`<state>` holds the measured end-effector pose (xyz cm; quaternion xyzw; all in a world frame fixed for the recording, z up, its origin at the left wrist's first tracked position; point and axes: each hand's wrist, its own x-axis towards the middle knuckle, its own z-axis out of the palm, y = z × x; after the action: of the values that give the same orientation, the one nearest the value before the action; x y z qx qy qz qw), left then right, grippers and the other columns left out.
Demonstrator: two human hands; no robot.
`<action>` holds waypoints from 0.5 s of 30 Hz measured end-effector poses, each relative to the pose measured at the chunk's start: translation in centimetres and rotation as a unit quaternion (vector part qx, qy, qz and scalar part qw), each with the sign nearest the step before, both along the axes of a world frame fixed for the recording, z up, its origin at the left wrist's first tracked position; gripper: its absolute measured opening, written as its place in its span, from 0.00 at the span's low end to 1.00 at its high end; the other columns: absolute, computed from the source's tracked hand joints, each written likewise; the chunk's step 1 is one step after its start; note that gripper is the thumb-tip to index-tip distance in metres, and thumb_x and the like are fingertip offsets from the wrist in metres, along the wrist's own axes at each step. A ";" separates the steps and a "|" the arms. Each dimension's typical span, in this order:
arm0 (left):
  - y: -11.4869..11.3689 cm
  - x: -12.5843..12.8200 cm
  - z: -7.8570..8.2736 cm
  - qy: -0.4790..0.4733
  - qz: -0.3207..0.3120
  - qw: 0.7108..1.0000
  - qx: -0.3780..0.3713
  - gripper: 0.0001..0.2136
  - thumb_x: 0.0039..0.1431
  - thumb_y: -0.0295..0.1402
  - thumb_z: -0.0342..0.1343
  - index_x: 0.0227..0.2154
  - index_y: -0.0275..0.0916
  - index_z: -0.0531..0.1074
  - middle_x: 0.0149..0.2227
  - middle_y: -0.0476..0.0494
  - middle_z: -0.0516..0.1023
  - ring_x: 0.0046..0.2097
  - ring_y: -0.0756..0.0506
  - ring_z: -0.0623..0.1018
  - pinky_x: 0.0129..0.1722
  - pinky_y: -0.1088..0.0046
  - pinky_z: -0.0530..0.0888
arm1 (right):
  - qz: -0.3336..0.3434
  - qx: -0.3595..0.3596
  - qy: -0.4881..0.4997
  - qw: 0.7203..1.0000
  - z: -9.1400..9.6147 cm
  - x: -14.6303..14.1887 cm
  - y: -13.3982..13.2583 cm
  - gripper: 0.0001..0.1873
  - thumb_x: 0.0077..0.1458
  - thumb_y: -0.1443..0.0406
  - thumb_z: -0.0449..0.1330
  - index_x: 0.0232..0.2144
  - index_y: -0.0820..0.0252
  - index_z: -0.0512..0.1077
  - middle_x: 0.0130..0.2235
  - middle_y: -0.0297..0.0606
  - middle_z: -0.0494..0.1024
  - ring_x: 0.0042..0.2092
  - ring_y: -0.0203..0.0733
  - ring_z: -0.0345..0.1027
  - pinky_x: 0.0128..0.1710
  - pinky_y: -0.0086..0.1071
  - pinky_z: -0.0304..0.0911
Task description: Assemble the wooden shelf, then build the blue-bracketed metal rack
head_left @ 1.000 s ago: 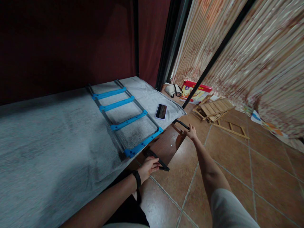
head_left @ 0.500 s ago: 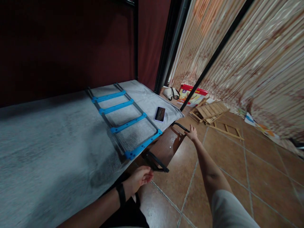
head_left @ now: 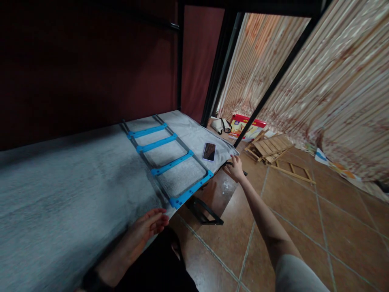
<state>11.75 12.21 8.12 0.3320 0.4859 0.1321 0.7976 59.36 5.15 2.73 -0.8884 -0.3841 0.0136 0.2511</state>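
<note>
My left hand (head_left: 153,223) hovers by the front edge of the grey cloth surface (head_left: 100,190), fingers apart and slightly curled, holding nothing. Just beyond it lies a flat ladder-like frame (head_left: 172,163) with blue crossbars and dark side rails. My right hand (head_left: 235,169) reaches to the cloth's right corner, its fingers bent and loosely apart. It overlaps a black leg of a small brown board (head_left: 220,190) that sits below the cloth edge. The other black folding leg (head_left: 209,215) sticks out towards me. A phone (head_left: 209,151) lies on the cloth right of the frame.
On the tiled floor (head_left: 288,227) at right are folded wooden slats (head_left: 272,147) and a wooden frame (head_left: 293,171). A red and yellow box (head_left: 247,126) and a white bag (head_left: 220,125) stand behind. A slanted black post (head_left: 273,81) rises near the cloth's corner.
My left hand has moved left, away from the black leg, to the cloth edge. My right hand has shifted up and left from the other leg's end to the cloth corner.
</note>
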 end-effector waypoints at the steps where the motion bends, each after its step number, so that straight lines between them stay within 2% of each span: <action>1: 0.8 -0.3 0.3 -0.001 0.025 1.000 0.014 0.07 0.58 0.27 0.60 0.40 0.34 0.76 0.37 0.38 0.83 0.38 0.45 0.83 0.39 0.73 0.77 | 0.029 0.017 0.010 0.999 0.2 -1.1 1.1 0.35 0.53 0.63 0.56 0.64 0.58 0.60 0.66 0.51 0.57 0.66 0.59 0.50 0.63 0.54 0.54; 6: 3.2 -0.2 0.3 0.003 0.102 0.994 0.047 0.05 0.61 0.23 0.55 0.38 0.33 0.75 0.34 0.40 0.82 0.34 0.47 0.82 0.35 0.75 0.77 | 0.191 0.060 0.084 0.976 0.4 -7.2 6.0 0.30 0.55 0.62 0.58 0.60 0.57 0.66 0.59 0.47 0.66 0.61 0.52 0.60 0.62 0.46 0.58; 9: 3.3 0.0 -0.4 -0.001 0.119 0.992 0.033 0.05 0.60 0.22 0.56 0.37 0.33 0.74 0.32 0.41 0.81 0.33 0.48 0.81 0.35 0.76 0.76 | 0.242 0.057 0.072 0.966 0.3 -10.5 8.0 0.31 0.54 0.61 0.60 0.61 0.56 0.66 0.57 0.46 0.68 0.59 0.52 0.61 0.62 0.47 0.59; 12: 3.1 -0.2 -1.3 -0.012 0.131 0.991 0.030 0.06 0.58 0.22 0.57 0.38 0.34 0.73 0.33 0.42 0.81 0.33 0.48 0.81 0.35 0.76 0.75 | 0.243 0.032 0.042 0.969 0.3 -12.7 9.1 0.32 0.54 0.62 0.61 0.61 0.55 0.66 0.57 0.46 0.69 0.58 0.52 0.63 0.62 0.46 0.59; 15: 3.1 -0.7 -2.2 -0.025 0.134 0.990 0.030 0.07 0.58 0.23 0.58 0.39 0.34 0.73 0.33 0.42 0.81 0.33 0.48 0.81 0.35 0.76 0.75 | 0.189 -0.020 0.014 0.982 0.3 -13.8 9.4 0.29 0.55 0.65 0.59 0.60 0.57 0.67 0.56 0.47 0.71 0.58 0.51 0.65 0.60 0.42 0.61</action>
<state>11.00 15.29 5.91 0.2842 0.5019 0.2605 0.7743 45.58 14.58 3.01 -0.8040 -0.5416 0.0806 0.2318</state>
